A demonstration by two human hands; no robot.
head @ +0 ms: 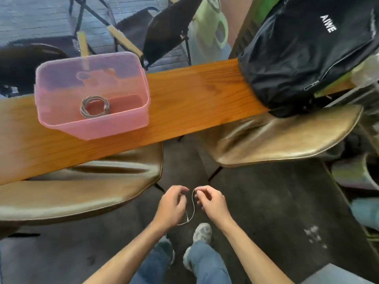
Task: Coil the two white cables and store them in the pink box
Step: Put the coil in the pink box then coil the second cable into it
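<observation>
Head view: your left hand [171, 206] and right hand [212, 203], each grip pinching the white cable [193, 203], work near you above the floor. Coiled cable [94, 107] lies inside the pink box [114, 128], far left on the tabletop [194, 99].

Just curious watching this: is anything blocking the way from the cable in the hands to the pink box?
Nothing visible does. The white cable hangs between the left hand and right hand, and the pink box on the wooden table is open-topped, holding only a coiled cable.

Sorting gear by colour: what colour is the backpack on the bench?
Black backpack, white lettering; shown in the head view.
</observation>
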